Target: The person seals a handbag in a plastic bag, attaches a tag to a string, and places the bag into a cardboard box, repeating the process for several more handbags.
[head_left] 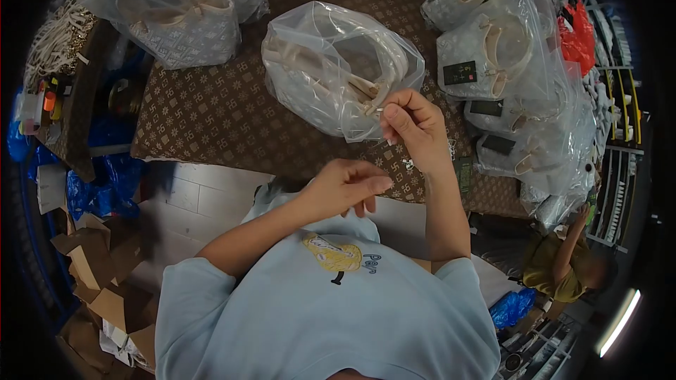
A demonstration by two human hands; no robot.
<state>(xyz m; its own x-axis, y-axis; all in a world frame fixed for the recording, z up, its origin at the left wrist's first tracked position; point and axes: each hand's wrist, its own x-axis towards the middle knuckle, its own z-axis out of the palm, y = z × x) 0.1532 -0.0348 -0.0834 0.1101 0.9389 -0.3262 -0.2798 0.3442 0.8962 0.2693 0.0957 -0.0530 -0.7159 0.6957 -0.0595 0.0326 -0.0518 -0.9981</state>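
A clear plastic bag [331,63] with a white handbag inside lies on the brown patterned table [211,112] in front of me. My right hand [415,130] pinches the bag's near right edge between thumb and fingertips, where a small white piece sticks out. My left hand [348,186] hovers lower, over the table's near edge and apart from the bag. Its fingers are gathered against the thumb, and nothing shows in them.
More bagged white handbags are piled at the right [507,56] and back left [183,21] of the table. A red bag [579,39] lies far right. Cardboard scraps [105,274] and blue plastic [105,190] cover the floor at left. Another person [563,267] crouches at lower right.
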